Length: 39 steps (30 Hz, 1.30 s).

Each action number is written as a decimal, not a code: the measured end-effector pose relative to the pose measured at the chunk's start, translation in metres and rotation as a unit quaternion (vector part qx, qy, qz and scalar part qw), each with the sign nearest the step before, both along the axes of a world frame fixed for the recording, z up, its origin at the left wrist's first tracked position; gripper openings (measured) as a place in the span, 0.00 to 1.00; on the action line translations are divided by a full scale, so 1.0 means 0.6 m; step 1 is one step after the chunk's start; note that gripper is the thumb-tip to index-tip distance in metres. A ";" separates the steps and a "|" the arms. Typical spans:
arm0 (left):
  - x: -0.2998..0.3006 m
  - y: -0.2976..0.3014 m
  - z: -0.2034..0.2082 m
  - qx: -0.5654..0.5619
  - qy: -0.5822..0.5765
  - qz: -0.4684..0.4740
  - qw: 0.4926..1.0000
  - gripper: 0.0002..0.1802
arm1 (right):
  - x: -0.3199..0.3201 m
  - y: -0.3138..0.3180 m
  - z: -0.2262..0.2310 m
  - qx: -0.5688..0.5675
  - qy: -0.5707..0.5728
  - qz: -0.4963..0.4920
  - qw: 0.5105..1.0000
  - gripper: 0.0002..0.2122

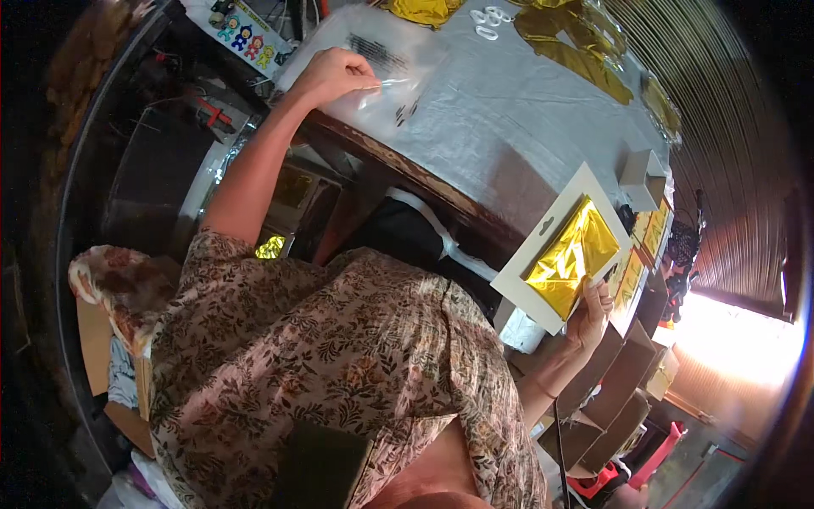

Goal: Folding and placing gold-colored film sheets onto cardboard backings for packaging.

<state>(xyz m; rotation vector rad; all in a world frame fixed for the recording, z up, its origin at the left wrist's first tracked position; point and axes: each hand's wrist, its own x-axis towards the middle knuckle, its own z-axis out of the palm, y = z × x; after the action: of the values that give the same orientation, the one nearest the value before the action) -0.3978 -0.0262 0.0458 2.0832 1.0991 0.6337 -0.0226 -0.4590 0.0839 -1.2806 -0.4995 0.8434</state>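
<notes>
My left hand (335, 76) is closed in a pinch on the edge of a clear plastic bag (386, 102), one of what looks like a loose stack at the table's left end. Dark print shows on the bags. Out to the right, my right hand (591, 316) grips a white backing card (557, 199) by its lower edge. A folded gold foil packet (577, 250) lies flat against the card, my thumb over its lower corner. The card has a dark hanging slot and is held tilted beside the table's front edge, apart from the bags.
The table (500, 119) has a grey plastic cover and a worn wooden front edge. Flat gold foil pieces (570, 42) and white rings (487, 32) lie toward its far side. A small white box (643, 180) stands at the right, near printed cards (629, 284) and cardboard boxes (606, 382).
</notes>
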 end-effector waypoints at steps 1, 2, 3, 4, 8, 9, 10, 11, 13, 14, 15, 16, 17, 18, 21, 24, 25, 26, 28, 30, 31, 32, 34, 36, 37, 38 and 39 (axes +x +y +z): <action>0.003 0.006 0.006 -0.013 0.003 -0.004 1.000 0.15 | 0.001 -0.001 -0.004 0.004 -0.001 0.004 1.000 0.08; 0.006 0.010 0.011 -0.026 0.006 -0.008 1.000 0.15 | 0.004 0.000 -0.006 0.008 -0.002 0.008 1.000 0.08; 0.009 0.011 0.015 -0.023 0.005 -0.008 1.000 0.15 | 0.006 0.001 -0.006 0.011 -0.004 0.009 1.000 0.08; 0.023 0.002 0.035 0.031 0.024 -0.002 0.999 0.13 | 0.001 -0.001 -0.007 0.010 0.004 0.010 1.000 0.08; 0.080 -0.029 0.115 0.175 0.122 0.004 0.977 0.13 | 0.006 -0.007 -0.022 0.005 0.029 -0.020 0.999 0.07; 0.100 -0.035 0.123 0.177 0.121 -0.001 0.977 0.13 | 0.006 -0.009 -0.023 0.004 0.031 -0.035 0.999 0.07; 0.122 -0.039 0.130 0.162 0.129 -0.007 0.978 0.13 | 0.007 -0.011 -0.023 0.006 0.031 -0.041 0.999 0.07; 0.145 -0.042 0.134 0.147 0.137 -0.014 0.980 0.12 | 0.009 -0.014 -0.025 -0.005 0.044 -0.053 0.998 0.07; 0.203 -0.037 0.125 0.134 0.144 -0.053 0.979 0.13 | 0.014 -0.027 -0.031 -0.014 0.057 -0.078 0.995 0.07; 0.232 -0.039 0.120 0.119 0.154 -0.080 0.977 0.14 | 0.020 -0.032 -0.035 -0.006 0.057 -0.060 0.997 0.07; 0.261 -0.046 0.112 0.121 0.153 -0.089 0.977 0.14 | 0.025 -0.035 -0.037 0.002 0.057 -0.042 0.997 0.07; 0.294 -0.054 0.102 0.099 0.156 -0.099 0.978 0.14 | 0.019 -0.030 -0.032 -0.001 0.043 -0.062 0.997 0.07; 0.319 -0.064 0.089 0.076 0.159 -0.107 0.978 0.14 | 0.021 -0.031 -0.030 -0.003 0.045 -0.070 0.997 0.07; 0.344 -0.072 0.077 0.075 0.161 -0.115 0.977 0.14 | 0.024 -0.031 -0.030 -0.015 0.041 -0.070 0.997 0.07; 0.391 -0.088 0.034 -0.025 0.176 -0.108 0.978 0.18 | 0.030 -0.031 -0.032 -0.031 0.033 -0.079 0.996 0.07; 0.391 -0.103 0.003 -0.018 0.157 -0.124 0.980 0.21 | 0.037 -0.037 -0.040 -0.024 0.031 -0.070 0.997 0.09; 0.374 -0.117 0.005 0.004 0.080 -0.112 0.991 0.21 | 0.042 -0.039 -0.042 -0.025 0.035 -0.079 0.996 0.09; 0.354 -0.133 0.007 0.024 0.002 -0.096 0.995 0.22 | 0.042 -0.039 -0.042 -0.025 0.038 -0.079 0.996 0.09; 0.329 -0.164 0.015 0.035 0.022 -0.100 0.994 0.21 | 0.040 -0.035 -0.037 -0.037 0.055 -0.085 0.994 0.08; 0.318 -0.162 0.013 0.048 0.039 -0.100 0.993 0.20 | 0.047 -0.028 -0.046 -0.033 0.042 -0.077 0.996 0.08; 0.312 -0.162 0.003 0.105 0.029 -0.106 0.988 0.21 | 0.049 -0.023 -0.046 -0.031 0.027 -0.064 0.997 0.08; 0.306 -0.161 -0.005 0.161 0.019 -0.112 0.980 0.21 | 0.050 -0.016 -0.044 -0.032 0.028 -0.064 0.997 0.08; 0.297 -0.150 -0.013 0.141 0.011 -0.116 0.983 0.21 | 0.050 -0.002 -0.037 -0.030 0.031 -0.035 0.998 0.09; 0.295 -0.148 -0.019 0.120 0.003 -0.121 0.985 0.20 | 0.058 0.005 -0.040 -0.042 0.030 -0.027 0.998 0.09; 0.295 -0.148 -0.020 0.112 -0.002 -0.127 0.986 0.20 | 0.060 0.013 -0.040 -0.054 0.025 -0.018 0.998 0.09; 0.296 -0.147 -0.021 0.104 -0.007 -0.133 0.986 0.19 | 0.061 0.022 -0.038 -0.061 0.024 -0.010 0.998 0.10; 0.296 -0.144 -0.022 0.101 -0.008 -0.133 0.986 0.19 | 0.061 0.033 -0.032 -0.064 0.024 -0.011 0.998 0.10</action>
<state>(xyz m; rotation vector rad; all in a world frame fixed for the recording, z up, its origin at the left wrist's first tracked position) -0.2199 -0.1126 0.0325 2.3426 0.7528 0.6483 0.0143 -0.4393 0.0645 -1.3771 -0.3986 0.8965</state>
